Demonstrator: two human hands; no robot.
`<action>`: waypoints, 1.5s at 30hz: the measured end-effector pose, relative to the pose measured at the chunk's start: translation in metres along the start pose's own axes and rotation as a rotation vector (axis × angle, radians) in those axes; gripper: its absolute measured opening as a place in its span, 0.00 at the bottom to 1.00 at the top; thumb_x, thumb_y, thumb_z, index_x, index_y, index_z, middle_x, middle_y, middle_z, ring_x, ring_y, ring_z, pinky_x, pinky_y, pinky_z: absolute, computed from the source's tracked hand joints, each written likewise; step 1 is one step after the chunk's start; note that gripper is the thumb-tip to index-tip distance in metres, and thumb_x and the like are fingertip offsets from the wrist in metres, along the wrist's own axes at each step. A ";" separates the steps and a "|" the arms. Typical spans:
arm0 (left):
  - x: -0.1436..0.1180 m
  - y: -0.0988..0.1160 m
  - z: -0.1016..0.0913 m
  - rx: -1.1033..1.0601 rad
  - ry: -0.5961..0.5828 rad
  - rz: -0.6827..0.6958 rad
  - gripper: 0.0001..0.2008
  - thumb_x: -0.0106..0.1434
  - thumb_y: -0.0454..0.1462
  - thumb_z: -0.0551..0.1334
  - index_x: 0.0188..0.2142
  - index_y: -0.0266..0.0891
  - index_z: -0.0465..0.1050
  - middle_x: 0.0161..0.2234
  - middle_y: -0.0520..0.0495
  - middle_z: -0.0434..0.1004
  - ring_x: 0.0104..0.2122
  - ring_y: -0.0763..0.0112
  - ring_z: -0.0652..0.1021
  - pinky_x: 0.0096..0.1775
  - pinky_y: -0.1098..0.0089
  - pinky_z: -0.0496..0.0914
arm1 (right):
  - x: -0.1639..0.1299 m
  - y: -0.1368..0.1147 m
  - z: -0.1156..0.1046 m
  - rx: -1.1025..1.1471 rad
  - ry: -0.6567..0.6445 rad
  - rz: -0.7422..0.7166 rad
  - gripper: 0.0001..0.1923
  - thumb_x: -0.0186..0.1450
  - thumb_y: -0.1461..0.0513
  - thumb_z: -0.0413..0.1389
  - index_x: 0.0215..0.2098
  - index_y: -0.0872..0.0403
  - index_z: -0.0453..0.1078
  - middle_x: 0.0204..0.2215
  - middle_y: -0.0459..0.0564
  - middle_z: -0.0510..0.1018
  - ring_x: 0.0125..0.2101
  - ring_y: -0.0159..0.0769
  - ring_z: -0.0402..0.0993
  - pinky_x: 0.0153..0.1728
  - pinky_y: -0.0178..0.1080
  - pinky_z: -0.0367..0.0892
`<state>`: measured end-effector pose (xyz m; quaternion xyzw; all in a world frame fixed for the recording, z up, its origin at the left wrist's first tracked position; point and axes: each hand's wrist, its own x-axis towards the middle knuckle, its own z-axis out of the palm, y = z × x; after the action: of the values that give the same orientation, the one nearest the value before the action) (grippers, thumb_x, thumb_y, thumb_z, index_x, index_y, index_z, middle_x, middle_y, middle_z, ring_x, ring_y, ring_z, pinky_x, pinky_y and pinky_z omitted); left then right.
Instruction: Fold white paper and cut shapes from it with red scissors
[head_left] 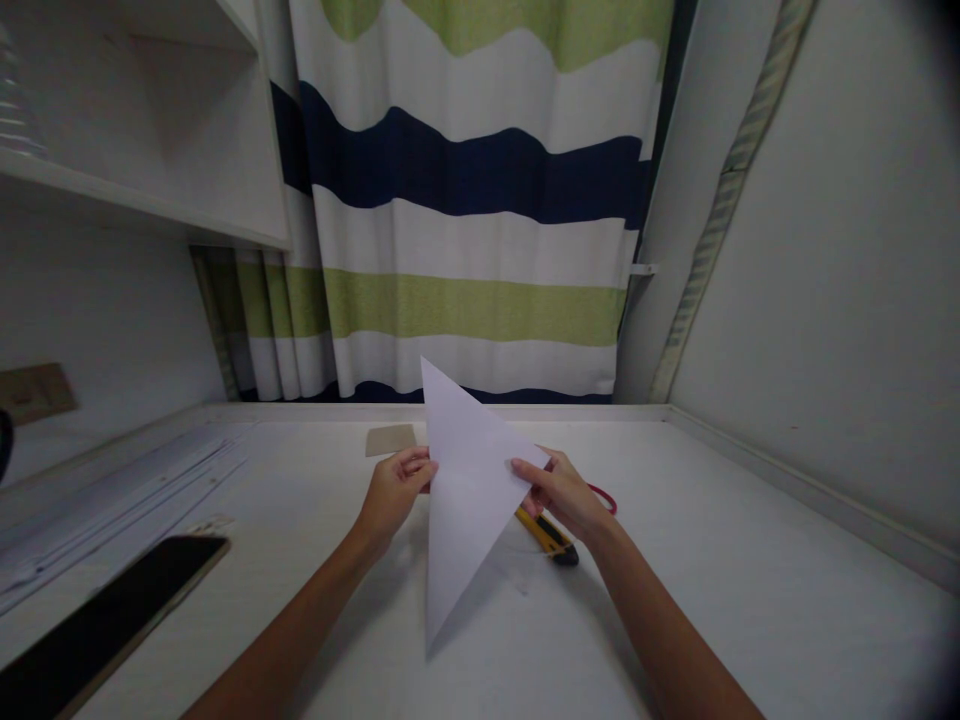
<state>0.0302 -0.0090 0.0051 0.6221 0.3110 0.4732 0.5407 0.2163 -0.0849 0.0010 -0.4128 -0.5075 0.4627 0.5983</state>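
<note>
Pinching the left edge of a white paper triangle (476,480) between thumb and fingers of the left hand (391,500), thumb at the rim. Gripping the same paper triangle near its right corner with the right hand (570,497), thumb laid flat on the near face, other fingers tucked behind. Held upright between both hands, one point up, another down; impossible to tell about contact of the lower tip with the white table (750,590).

Just right of the paper triangle, beneath the right hand, a yellow-and-black utility knife (551,537), partly hidden. Farther right of it, past the right wrist, a red curved loop (607,497), mostly covered. Behind the paper triangle's left edge, a beige card (390,440). Well to its left, a black-faced smartphone (112,620) and, beyond, flat white sheets (135,500). Behind everything, beyond the paper triangle, a striped curtain (480,310) in white, green and navy; to its upper left, a white shelf (150,210).
</note>
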 end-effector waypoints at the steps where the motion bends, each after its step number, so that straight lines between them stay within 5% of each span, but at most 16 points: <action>1: 0.000 0.000 0.000 -0.010 0.008 0.001 0.12 0.46 0.38 0.61 0.30 0.33 0.66 0.22 0.51 0.71 0.24 0.73 0.72 0.30 0.70 0.67 | 0.000 0.000 0.000 0.017 -0.010 0.008 0.12 0.52 0.58 0.55 0.28 0.60 0.62 0.16 0.41 0.66 0.10 0.20 0.59 0.10 0.26 0.53; 5: 0.003 -0.006 -0.002 0.029 0.007 0.048 0.17 0.47 0.39 0.60 0.36 0.36 0.61 0.26 0.51 0.70 0.26 0.72 0.72 0.30 0.68 0.68 | 0.000 0.001 0.002 0.036 -0.017 0.046 0.13 0.51 0.57 0.56 0.26 0.60 0.62 0.16 0.43 0.68 0.11 0.22 0.61 0.12 0.27 0.53; 10: 0.002 -0.018 0.001 0.180 -0.036 0.166 0.26 0.48 0.39 0.59 0.45 0.42 0.50 0.47 0.42 0.58 0.38 0.67 0.71 0.39 0.62 0.66 | 0.001 0.003 0.007 0.041 -0.008 0.024 0.13 0.51 0.58 0.56 0.26 0.60 0.62 0.13 0.43 0.68 0.12 0.24 0.62 0.14 0.28 0.54; 17: -0.013 -0.010 0.009 0.603 -0.218 0.242 0.43 0.42 0.47 0.63 0.54 0.37 0.44 0.55 0.35 0.40 0.55 0.52 0.46 0.52 0.54 0.47 | -0.001 0.003 0.015 0.124 -0.135 -0.037 0.14 0.52 0.59 0.56 0.35 0.57 0.62 0.23 0.45 0.69 0.17 0.25 0.66 0.20 0.31 0.60; 26: -0.023 -0.008 0.012 0.634 -0.311 0.259 0.54 0.36 0.50 0.65 0.56 0.42 0.34 0.57 0.38 0.16 0.55 0.48 0.31 0.51 0.49 0.43 | -0.003 0.002 0.023 0.067 -0.134 -0.062 0.16 0.51 0.60 0.56 0.38 0.56 0.63 0.25 0.44 0.68 0.17 0.24 0.64 0.19 0.30 0.57; 32: -0.023 -0.007 0.012 0.621 -0.295 0.291 0.50 0.38 0.49 0.64 0.56 0.42 0.38 0.58 0.38 0.28 0.55 0.51 0.33 0.51 0.49 0.42 | -0.001 0.007 0.025 0.050 -0.133 -0.058 0.20 0.50 0.58 0.57 0.40 0.56 0.62 0.21 0.43 0.67 0.17 0.25 0.63 0.19 0.30 0.55; 37: -0.021 -0.002 0.011 0.580 -0.287 0.312 0.45 0.40 0.47 0.64 0.55 0.44 0.43 0.57 0.41 0.39 0.56 0.53 0.41 0.52 0.52 0.43 | 0.000 0.008 0.023 0.058 -0.115 -0.067 0.25 0.50 0.58 0.57 0.46 0.53 0.59 0.33 0.49 0.69 0.19 0.24 0.63 0.21 0.30 0.58; 45: -0.017 -0.007 0.011 0.576 -0.182 0.323 0.40 0.40 0.47 0.63 0.52 0.43 0.51 0.54 0.42 0.42 0.55 0.54 0.47 0.52 0.55 0.46 | 0.000 0.013 0.021 0.022 -0.125 -0.133 0.28 0.48 0.54 0.58 0.45 0.55 0.60 0.36 0.52 0.70 0.31 0.33 0.68 0.30 0.35 0.63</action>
<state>0.0352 -0.0275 -0.0054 0.8301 0.2798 0.3881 0.2863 0.1937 -0.0811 -0.0080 -0.3419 -0.5650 0.4521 0.5996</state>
